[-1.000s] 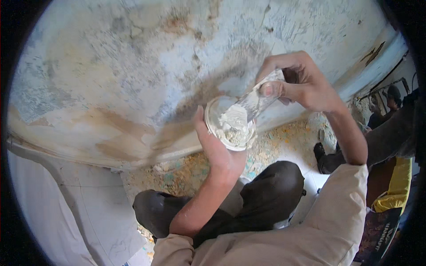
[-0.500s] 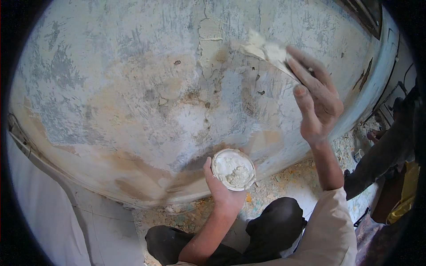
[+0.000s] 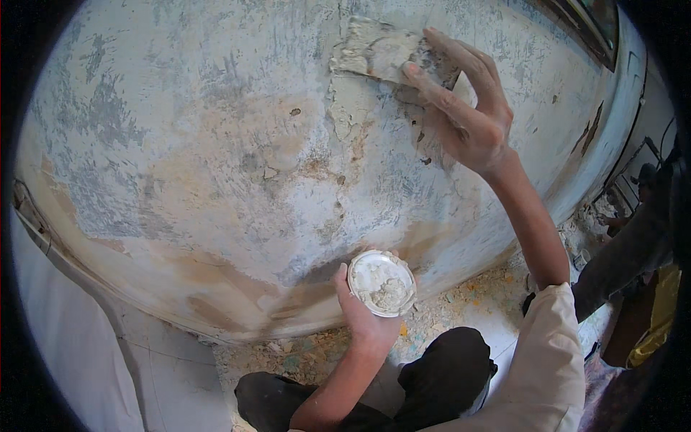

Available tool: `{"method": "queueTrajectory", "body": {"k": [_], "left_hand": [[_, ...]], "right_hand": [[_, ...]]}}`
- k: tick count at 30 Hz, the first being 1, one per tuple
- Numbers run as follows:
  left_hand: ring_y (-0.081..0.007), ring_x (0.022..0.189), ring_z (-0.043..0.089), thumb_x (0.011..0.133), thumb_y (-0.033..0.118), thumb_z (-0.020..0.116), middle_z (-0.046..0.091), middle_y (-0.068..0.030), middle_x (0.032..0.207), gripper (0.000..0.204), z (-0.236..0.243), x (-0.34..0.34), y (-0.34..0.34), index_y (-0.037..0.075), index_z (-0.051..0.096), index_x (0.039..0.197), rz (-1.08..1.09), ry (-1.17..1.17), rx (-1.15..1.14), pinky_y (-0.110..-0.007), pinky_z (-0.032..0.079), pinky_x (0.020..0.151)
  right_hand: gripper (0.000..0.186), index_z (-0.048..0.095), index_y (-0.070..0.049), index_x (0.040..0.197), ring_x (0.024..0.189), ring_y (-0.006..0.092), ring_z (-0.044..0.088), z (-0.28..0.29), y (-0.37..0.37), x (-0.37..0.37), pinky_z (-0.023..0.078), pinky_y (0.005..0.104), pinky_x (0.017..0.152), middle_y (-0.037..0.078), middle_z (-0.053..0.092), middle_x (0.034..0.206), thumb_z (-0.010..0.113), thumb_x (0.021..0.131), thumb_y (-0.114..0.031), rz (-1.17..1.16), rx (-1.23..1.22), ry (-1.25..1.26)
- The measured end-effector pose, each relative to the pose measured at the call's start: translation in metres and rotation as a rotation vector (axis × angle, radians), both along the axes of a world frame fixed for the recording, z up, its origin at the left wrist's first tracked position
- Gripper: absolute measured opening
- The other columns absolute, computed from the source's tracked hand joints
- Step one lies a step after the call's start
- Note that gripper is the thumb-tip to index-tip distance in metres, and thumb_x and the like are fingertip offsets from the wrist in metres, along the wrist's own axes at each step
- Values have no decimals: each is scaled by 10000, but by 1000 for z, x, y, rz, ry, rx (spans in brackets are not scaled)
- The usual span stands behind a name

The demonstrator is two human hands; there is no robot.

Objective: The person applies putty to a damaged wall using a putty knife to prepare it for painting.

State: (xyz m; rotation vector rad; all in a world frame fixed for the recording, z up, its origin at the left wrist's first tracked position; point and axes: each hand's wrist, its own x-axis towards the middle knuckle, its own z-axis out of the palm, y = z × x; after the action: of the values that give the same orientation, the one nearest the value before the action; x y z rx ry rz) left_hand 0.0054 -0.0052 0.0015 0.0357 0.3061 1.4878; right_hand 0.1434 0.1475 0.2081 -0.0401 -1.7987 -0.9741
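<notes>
My right hand (image 3: 471,119) grips a flat putty scraper (image 3: 392,54), its fingers along one edge and the thumb on the near face. Pale putty is smeared thickly over the scraper, which lies at the upper middle of the worn, patchy wall (image 3: 230,151). Below its left end, a strip of cream putty (image 3: 345,115) covers part of a crack. Low in front of the wall, my left hand (image 3: 368,322) holds a round white tub (image 3: 351,282) from beneath, thumb on its side. Lumpy putty (image 3: 391,294) sits inside the tub.
Chips and crumbs of old paint (image 3: 309,356) litter the floor along the wall's foot. White cloth (image 3: 65,324) hangs at the left. At the right are another person's dark-clad leg (image 3: 622,252) and a yellow bag (image 3: 658,324). A framed opening (image 3: 594,36) interrupts the wall at the upper right.
My right hand has moved left and upward, bringing the scraper onto the wall over the top of the putty strip. The left hand and tub have shifted slightly down.
</notes>
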Motion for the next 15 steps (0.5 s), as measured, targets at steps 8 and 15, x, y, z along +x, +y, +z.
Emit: {"method": "queueTrajectory", "body": {"k": [8,15], "left_hand": [[-312,1155,601,993,557,352,639,-120,1237,528,-7,-4,2,173,616,1241,8,10,-33,-580,439,1025],[-313,1166,597,999,559,334,635,-115,1253,536,-3,2,3,177,606,1260,17,20,-60,-572,440,1030]], "right_hand": [[569,736,-213,1247,1106,311,644,-7,-14,30,578,389,889,126,626,1346,744,726,16,-159,-122,34],[567,731,-205,1228,1084,317,640,11,-14,-13,600,374,817,106,609,1364,712,688,-33,-123,91,-100]]}}
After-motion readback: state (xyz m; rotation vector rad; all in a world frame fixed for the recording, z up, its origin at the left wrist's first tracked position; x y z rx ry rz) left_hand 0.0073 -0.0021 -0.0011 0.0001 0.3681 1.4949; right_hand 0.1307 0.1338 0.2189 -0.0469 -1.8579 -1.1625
